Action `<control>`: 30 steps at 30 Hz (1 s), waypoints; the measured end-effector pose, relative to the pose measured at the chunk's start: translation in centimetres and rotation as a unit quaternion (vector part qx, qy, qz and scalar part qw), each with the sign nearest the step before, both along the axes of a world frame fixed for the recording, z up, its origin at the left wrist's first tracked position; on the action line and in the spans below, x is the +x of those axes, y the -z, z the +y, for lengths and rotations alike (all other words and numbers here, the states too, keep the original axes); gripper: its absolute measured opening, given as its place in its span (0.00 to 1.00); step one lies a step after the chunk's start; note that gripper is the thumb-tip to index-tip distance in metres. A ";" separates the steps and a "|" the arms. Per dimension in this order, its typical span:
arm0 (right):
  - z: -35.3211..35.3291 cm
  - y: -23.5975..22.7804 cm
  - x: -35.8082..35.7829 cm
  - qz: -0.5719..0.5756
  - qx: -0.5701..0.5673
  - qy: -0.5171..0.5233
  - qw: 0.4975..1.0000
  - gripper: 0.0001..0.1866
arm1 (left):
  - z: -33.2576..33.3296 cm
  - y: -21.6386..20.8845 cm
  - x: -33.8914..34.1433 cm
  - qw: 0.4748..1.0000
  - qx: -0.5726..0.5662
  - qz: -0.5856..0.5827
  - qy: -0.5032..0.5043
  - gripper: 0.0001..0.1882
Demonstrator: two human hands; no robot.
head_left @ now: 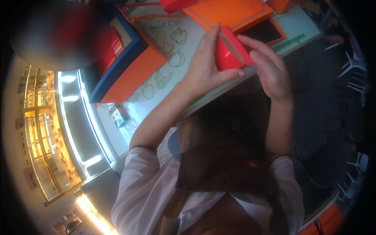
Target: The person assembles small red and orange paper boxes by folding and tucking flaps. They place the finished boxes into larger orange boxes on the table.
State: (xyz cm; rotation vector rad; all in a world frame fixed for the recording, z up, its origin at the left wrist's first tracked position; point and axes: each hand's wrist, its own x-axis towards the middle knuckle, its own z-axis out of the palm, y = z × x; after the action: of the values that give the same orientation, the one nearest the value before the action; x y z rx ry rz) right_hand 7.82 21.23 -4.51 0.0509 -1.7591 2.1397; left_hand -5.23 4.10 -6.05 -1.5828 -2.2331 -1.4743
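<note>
A small red box (pixel 227 56) is held up over the table's near edge, a narrow gap showing between its body and its raised flap or lid. My left hand (pixel 203 66) is closed round the body, with the thumb along the near end and the fingers on the far side. On the other side, my right hand (pixel 270 70) has its bent fingers against the flap, gripping it from the right. Just beyond the hands lies an orange box (pixel 231 13) with a dark-lined open part (pixel 266 32) next to it.
A large orange and blue open-topped box (pixel 137 72) stands on the left, with red items inside. Near it is a small green and white carton (pixel 117 115). The pale tabletop (pixel 166 33) has green fruit drawings. White chairs (pixel 352 64) stand at the right.
</note>
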 end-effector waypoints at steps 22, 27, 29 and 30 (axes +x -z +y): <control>-0.4 -0.1 1.0 -0.023 0.150 0.076 0.986 0.20 | -0.1 -0.4 0.5 0.999 -0.036 0.006 0.020 0.68; -0.6 -0.1 1.1 -0.038 0.158 0.088 0.983 0.20 | -0.2 -0.2 0.5 0.999 -0.042 -0.006 0.022 0.68; -0.7 -0.2 1.2 -0.050 0.166 0.090 0.981 0.20 | -0.2 -0.1 0.5 0.999 -0.045 -0.008 0.027 0.69; -0.7 -0.1 1.2 -0.052 0.158 0.091 0.982 0.20 | -0.2 -0.2 0.5 0.999 -0.046 -0.004 0.027 0.69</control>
State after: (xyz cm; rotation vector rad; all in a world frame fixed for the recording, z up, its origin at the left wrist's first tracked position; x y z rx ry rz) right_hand 8.98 20.50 -4.37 -0.1366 -2.0625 1.7508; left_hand -4.70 3.93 -5.89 -1.6778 -2.3124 -1.4109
